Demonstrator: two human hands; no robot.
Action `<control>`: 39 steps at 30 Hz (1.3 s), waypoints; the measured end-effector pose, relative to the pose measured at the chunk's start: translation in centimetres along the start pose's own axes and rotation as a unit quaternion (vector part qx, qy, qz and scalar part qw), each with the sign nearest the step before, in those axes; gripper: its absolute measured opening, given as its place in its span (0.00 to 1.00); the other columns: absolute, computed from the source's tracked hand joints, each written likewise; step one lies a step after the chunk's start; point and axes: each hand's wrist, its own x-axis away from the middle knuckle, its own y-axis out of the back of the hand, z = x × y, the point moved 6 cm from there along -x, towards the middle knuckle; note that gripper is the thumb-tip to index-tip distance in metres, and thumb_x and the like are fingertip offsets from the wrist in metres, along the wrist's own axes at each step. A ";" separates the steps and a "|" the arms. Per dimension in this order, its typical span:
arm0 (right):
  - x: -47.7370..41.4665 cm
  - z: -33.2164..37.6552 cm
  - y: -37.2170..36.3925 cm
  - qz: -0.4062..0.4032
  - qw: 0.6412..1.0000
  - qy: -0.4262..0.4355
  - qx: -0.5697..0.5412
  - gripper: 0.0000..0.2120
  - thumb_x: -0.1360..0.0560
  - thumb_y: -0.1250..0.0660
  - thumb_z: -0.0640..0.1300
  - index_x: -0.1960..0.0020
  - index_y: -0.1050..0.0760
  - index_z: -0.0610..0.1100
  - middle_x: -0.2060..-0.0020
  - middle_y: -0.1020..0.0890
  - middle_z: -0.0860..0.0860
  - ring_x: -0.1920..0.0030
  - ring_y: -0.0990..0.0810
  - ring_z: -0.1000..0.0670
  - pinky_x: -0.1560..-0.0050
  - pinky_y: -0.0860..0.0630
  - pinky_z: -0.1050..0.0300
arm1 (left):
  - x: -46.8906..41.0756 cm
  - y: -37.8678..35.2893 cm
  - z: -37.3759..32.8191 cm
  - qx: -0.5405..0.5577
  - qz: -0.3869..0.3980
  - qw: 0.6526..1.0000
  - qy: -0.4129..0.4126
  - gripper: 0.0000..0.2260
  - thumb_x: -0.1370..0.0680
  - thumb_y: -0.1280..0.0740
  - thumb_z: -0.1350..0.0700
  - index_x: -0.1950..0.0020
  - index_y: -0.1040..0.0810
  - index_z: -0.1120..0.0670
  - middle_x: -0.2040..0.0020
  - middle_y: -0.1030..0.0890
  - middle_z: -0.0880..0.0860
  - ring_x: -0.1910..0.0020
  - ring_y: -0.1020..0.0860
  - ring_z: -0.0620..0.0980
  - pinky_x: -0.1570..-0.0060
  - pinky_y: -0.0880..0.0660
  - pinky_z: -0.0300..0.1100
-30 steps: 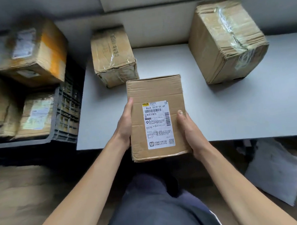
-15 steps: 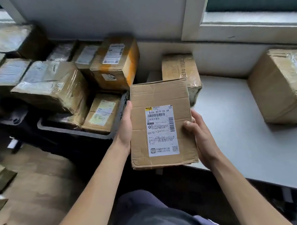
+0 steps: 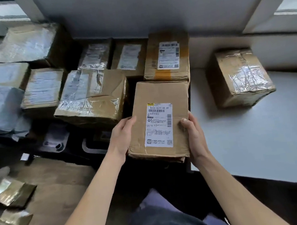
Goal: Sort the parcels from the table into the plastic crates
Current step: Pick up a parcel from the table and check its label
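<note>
Here's what I've got on my feed: both bare forearms reach forward from the bottom of the view and close in on the labelled parcel point(image 3: 160, 94). The left hand point(image 3: 123, 135) is on its left edge, thumb lying over the top face and fingers out of sight underneath. The right hand point(image 3: 195, 136) does the same on the right edge, thumb on top. So both grips are clamped on the box, one per side.

The label point(image 3: 159, 124) faces up and reads the right way round to me. The long axis runs away from the body, with the far end leaning a touch right. The parcel is held just off the left edge of the worktop point(image 3: 256, 137), in front of the yellow-taped box point(image 3: 166, 59), and the dark crate point(image 3: 91, 151) is low to its left. One taped box point(image 3: 241, 78) sits on the worktop.
</note>
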 end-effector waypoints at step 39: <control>3.8 4.6 22.5 -0.115 0.992 -0.011 0.049 0.14 0.16 0.36 0.47 0.31 0.22 0.55 0.32 0.20 0.54 0.31 0.23 0.54 0.25 0.29 0.46 | 10.8 -30.0 1.9 -0.145 0.064 0.973 -0.165 0.06 0.19 0.31 0.59 0.43 0.21 0.51 0.44 0.20 0.46 0.40 0.23 0.42 0.45 0.28 0.34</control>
